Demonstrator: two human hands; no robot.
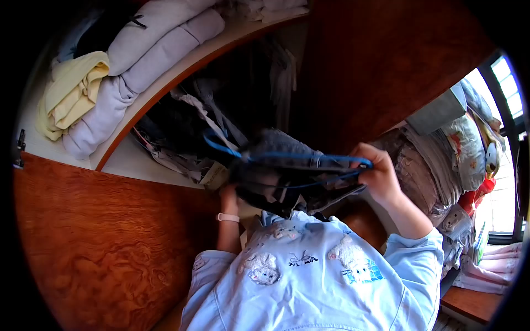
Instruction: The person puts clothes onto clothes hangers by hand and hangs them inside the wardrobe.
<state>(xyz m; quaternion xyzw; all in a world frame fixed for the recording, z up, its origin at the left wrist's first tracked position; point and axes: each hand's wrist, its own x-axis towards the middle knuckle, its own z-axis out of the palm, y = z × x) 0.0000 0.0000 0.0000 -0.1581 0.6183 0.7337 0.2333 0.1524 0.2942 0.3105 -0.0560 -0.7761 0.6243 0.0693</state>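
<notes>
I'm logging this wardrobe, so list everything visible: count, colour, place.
Hanger: one, blue, centre.
Clothing: count unclear, dark, by hanger.
Shelf: one, white, upper left.
Cloth: one, yellow, on shelf.
Thick textiles: several, lilac, on shelf.
Other clothes: several, pale and dark, below shelf.
Large wooden panels: two, brown, lower left, upper right.
Folded fabrics: many, mixed, right.
Boxy item: one, grey, upper right.
Red item: one, red, right.
Window: one, bright, right.
Shirt: one, light blue, worn.
Wristband: one, pale, left wrist.
Left hand: one, bare, centre, partly hidden.
Right hand: one, bare, gripping hanger.
</notes>
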